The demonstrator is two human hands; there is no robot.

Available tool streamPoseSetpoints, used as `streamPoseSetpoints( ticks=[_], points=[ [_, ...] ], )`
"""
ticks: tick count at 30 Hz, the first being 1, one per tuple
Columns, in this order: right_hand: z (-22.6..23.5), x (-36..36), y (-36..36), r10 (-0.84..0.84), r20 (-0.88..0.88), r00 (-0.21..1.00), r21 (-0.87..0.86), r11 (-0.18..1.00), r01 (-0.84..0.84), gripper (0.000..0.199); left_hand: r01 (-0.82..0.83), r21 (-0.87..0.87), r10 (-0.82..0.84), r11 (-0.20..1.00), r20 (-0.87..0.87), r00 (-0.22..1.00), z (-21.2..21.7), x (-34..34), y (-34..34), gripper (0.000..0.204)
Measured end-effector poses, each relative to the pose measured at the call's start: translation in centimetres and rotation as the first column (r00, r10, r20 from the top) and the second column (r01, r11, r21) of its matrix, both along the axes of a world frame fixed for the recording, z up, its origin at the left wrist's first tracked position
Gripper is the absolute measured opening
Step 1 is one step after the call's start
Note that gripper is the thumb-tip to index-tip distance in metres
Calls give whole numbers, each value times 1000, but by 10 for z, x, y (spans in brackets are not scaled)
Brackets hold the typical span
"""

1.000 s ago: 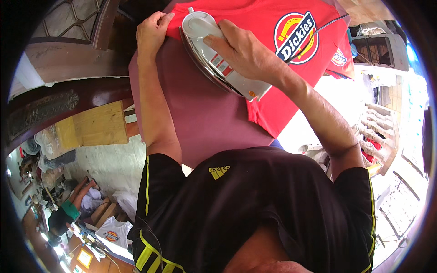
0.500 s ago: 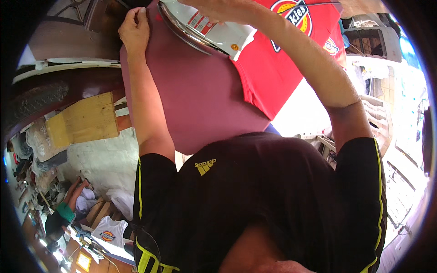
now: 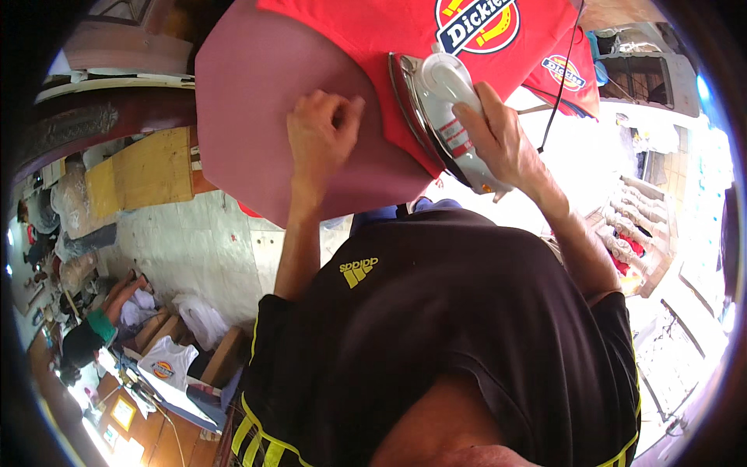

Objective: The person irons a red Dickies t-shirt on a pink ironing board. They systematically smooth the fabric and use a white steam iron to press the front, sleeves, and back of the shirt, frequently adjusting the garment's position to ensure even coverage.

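Observation:
A white and grey clothes iron [image 3: 442, 92] with a shiny metal soleplate edge rests on the red shirt [image 3: 373, 35], close to the near right edge of the ironing board. My right hand [image 3: 502, 140] grips it from the right, thumb over the handle. The shirt carries a round yellow and blue print. To the left, my left hand [image 3: 323, 128] hovers over the bare mauve board cover [image 3: 249, 101], its fingers loosely curled with nothing visible in them.
A black cord [image 3: 562, 86] runs down at the right of the iron. Another printed red piece [image 3: 562, 74] lies at the far right. A yellow board [image 3: 140, 179] stands on the left. Beyond it, another person [image 3: 101, 327] sits near a sewing table with a white shirt [image 3: 171, 362].
The iron has come from the far side of the board toward me and right, in my right hand. My left hand has moved right and nearer. More of the shirt lies across the far side.

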State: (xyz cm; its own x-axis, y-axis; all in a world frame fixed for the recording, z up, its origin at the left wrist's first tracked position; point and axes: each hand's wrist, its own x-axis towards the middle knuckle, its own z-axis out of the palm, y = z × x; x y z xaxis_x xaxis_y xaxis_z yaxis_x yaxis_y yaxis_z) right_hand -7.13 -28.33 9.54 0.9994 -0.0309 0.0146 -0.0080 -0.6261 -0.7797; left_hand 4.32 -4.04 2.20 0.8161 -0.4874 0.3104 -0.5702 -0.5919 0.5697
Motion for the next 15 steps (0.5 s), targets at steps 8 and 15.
streamPoseSetpoints(
  ticks=[8,15],
  points=[
    [-9,-21,6,168,133,977,-83,984,-158,25,-94,105,97,990,-27,995,1,-61,-18,16],
    [-2,-20,37,-108,-302,947,428,873,236,34,-30,121,52,992,-192,980,5,-48,-12,13]
  ],
)
